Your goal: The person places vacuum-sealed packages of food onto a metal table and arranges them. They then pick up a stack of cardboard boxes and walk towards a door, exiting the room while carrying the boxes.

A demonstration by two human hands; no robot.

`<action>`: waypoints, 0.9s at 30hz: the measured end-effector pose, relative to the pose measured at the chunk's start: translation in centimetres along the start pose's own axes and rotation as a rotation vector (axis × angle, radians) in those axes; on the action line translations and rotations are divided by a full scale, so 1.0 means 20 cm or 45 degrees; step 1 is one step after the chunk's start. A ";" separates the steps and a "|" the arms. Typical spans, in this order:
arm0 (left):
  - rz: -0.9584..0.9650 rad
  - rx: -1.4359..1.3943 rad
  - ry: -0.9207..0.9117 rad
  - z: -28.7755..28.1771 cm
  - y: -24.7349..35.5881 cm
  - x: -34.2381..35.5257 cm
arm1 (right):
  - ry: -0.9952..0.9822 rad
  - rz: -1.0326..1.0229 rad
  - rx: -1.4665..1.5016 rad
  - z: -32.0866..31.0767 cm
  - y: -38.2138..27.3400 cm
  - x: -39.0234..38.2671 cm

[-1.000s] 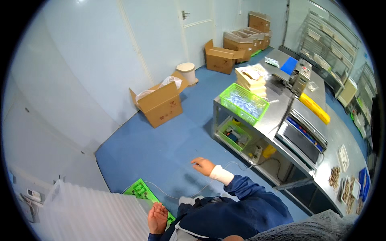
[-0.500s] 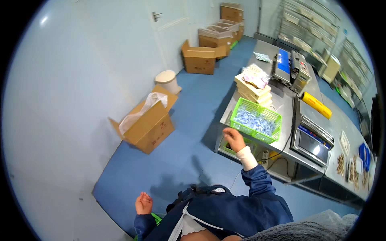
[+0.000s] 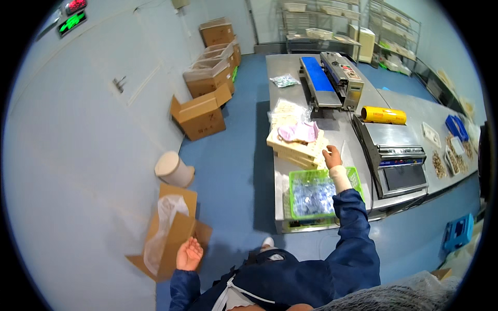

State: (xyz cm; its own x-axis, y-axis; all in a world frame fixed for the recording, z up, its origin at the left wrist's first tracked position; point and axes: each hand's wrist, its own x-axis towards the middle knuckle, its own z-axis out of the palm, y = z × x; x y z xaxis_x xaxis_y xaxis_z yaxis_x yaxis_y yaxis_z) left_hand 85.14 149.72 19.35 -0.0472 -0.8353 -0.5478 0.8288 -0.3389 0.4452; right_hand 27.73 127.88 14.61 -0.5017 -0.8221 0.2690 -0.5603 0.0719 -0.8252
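My right hand (image 3: 332, 157) reaches over the green basket (image 3: 291, 199) to the near right corner of a stack of cream trays (image 3: 290, 150). Its fingers are loosely bent and apart; whether they touch the tray edge I cannot tell. Pale blue clear packets (image 3: 312, 197) fill the basket. On top of the stack lie a pink cloth-like piece (image 3: 299, 132) and clear plastic film (image 3: 285, 112). Lower down on the left, my left hand (image 3: 190, 254) hangs palm up, fingers slightly curled and holding nothing, in front of an open cardboard box (image 3: 179, 236).
A steel table (image 3: 282, 67) carries a sealing machine with a blue belt (image 3: 319, 78), a film wrapping machine (image 3: 391, 155) and a yellow roll (image 3: 384, 115). Along the left wall stand a cream bin (image 3: 174, 168) and several cardboard boxes (image 3: 199, 122). A blue case (image 3: 458, 232) sits at right.
The view has turned right and come closer to the table. My right hand has gone from beside the basket to the tray stack. My left hand stays low and empty.
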 end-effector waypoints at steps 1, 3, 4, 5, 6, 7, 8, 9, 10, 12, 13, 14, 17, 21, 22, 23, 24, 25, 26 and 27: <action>-0.005 0.027 0.013 0.03 0.05 0.09 | 0.032 0.043 0.000 0.08 0.00 0.12; -0.011 0.114 0.050 0.08 0.19 0.26 | 0.149 0.124 -0.155 0.24 0.10 0.28; 0.000 0.159 0.052 0.12 0.26 0.35 | 0.206 0.166 -0.248 0.28 0.16 0.36; 0.013 0.178 0.081 0.11 0.29 0.41 | 0.170 0.334 -0.265 0.34 0.17 0.40; -0.011 0.170 0.127 0.09 0.33 0.48 | 0.197 0.433 -0.338 0.40 0.15 0.44; -0.035 0.165 0.171 0.08 0.37 0.56 | 0.205 0.505 -0.415 0.43 0.13 0.46; -0.051 0.171 0.205 0.11 0.42 0.64 | 0.222 0.578 -0.478 0.45 0.11 0.49; -0.071 0.252 0.261 0.16 0.45 0.69 | 0.192 0.594 -0.492 0.46 0.14 0.52; -0.102 0.283 0.237 0.18 0.49 0.78 | 0.163 0.613 -0.503 0.45 0.16 0.55; -0.169 0.349 0.191 0.17 0.59 0.95 | 0.189 0.538 -0.637 0.45 0.20 0.57; -0.201 0.337 0.169 0.18 0.66 1.05 | 0.271 0.511 -0.629 0.45 0.22 0.56; -0.236 0.313 0.147 0.19 0.72 1.15 | 0.354 0.473 -0.631 0.44 0.21 0.56; -0.331 0.360 0.089 0.34 0.84 1.49 | 0.654 0.379 -0.289 0.29 0.25 0.54; -0.353 0.512 -0.014 0.71 0.95 1.96 | 0.782 0.244 0.386 0.10 0.11 0.35; -0.362 0.608 -0.132 0.84 0.93 2.08 | 0.724 0.087 0.433 0.07 0.06 0.29; -0.382 0.704 -0.259 1.00 0.88 2.19 | 0.801 0.174 0.439 0.05 -0.01 0.21; -0.370 0.802 -0.338 1.16 0.83 2.24 | 0.795 0.286 0.526 0.08 -0.13 0.14; -0.370 0.901 -0.437 1.33 0.75 2.30 | 0.822 0.285 0.552 0.11 -0.23 0.08; -0.391 1.015 -0.582 1.49 0.67 2.37 | 0.848 0.278 0.584 0.15 -0.31 0.04; -0.411 1.129 -0.732 1.64 0.59 2.43 | 0.862 0.329 0.533 0.18 -0.34 -0.01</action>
State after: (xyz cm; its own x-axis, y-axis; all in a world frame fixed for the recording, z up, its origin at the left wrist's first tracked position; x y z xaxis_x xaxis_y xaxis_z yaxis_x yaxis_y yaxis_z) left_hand 74.29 90.93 21.17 -0.6323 -0.6504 -0.4210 0.0480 -0.5752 0.8166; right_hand 33.95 125.44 18.34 -0.9432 -0.2819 0.1760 -0.1493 -0.1138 -0.9822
